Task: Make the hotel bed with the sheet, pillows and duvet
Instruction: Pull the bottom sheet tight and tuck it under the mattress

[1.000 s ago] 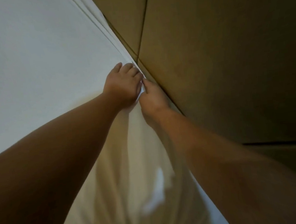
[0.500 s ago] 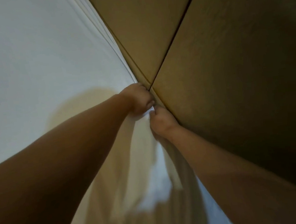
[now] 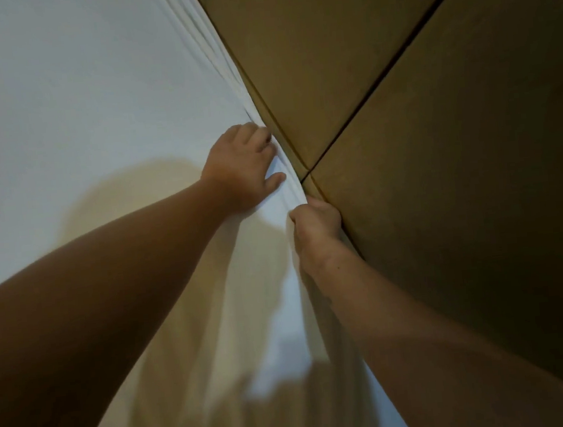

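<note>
A white sheet point(image 3: 67, 106) covers the mattress across the left of the head view. Its edge bunches into folds along the padded tan headboard point(image 3: 437, 129). My left hand point(image 3: 244, 165) lies on the sheet by that edge, fingers curled and pressing the cloth toward the gap, thumb spread. Just below it, my right hand point(image 3: 316, 230) is closed on a fold of the sheet's edge, tight against the headboard. No pillows or duvet are in view.
The headboard is made of panels with dark seams point(image 3: 380, 76) that meet close to my hands. The shadows of my head and arms fall on the sheet point(image 3: 155, 198) at the lower middle.
Both hands have shifted along the sheet's edge by the headboard. The left hand has gone from a closed fist to pressing with the thumb out; the right hand keeps its grip.
</note>
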The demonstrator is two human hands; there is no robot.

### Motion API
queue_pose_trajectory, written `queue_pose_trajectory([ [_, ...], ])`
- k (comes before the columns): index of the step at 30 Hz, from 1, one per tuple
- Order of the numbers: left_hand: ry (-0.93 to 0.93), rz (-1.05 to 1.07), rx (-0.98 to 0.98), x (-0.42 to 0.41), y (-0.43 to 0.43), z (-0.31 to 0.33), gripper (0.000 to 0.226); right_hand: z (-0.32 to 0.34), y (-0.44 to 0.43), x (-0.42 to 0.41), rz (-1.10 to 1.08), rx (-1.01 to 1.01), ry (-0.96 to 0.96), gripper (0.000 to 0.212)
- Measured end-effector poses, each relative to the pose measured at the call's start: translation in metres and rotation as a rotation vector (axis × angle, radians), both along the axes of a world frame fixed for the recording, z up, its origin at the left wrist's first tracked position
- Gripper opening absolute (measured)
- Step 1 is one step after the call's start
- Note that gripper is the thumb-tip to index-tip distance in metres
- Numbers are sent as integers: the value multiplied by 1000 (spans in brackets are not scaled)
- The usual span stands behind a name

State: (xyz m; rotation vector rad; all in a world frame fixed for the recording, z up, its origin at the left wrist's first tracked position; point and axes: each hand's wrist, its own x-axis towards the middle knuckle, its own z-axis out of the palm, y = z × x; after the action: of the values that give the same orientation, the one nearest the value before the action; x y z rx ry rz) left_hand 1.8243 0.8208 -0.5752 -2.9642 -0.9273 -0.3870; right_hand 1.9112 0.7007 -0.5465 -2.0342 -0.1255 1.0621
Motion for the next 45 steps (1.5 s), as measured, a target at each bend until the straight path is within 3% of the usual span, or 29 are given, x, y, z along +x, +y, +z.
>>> queue_pose_trajectory([
  [6, 442, -84, -241, 27, 27, 15, 52, -5, -9, -9, -91, 82, -59, 59],
  [9, 631, -82, -289, 38, 38, 17, 45, 4, -18, -20, 34, 118, -293, 57],
  [11, 662, -72, -348, 43, 43, 22, 41, 9, -18, -26, 159, 175, -423, 56],
  [15, 570, -84, -553, 44, 52, 27, 41, 3, 9, -11, 254, 67, -376, 48],
  [18, 387, -140, -677, 37, 58, 29, 28, -7, 15, -2, 427, -74, -422, 38],
  [21, 231, -141, -562, 17, 68, 31, 21, -6, 31, 5, 606, -288, -459, 51],
  [24, 110, 29, -250, -3, 93, 28, 51, 1, 43, 7, 799, -367, -608, 43],
  [27, 144, 289, -209, -12, 115, 28, 96, 7, 46, -11, 684, 24, -815, 41],
  [29, 140, 342, -276, -11, 124, 25, 101, 3, 79, -19, 668, 228, -679, 52],
  [32, 53, 289, -371, -20, 139, 19, 68, 0, 146, -19, 666, 96, -415, 54],
  [35, 117, 205, -419, -32, 169, 16, 50, -6, 175, -16, 747, 72, -427, 50],
  [45, 545, 137, -251, 20, 207, 5, 47, -29, 209, -1, 865, -65, -330, 48],
])
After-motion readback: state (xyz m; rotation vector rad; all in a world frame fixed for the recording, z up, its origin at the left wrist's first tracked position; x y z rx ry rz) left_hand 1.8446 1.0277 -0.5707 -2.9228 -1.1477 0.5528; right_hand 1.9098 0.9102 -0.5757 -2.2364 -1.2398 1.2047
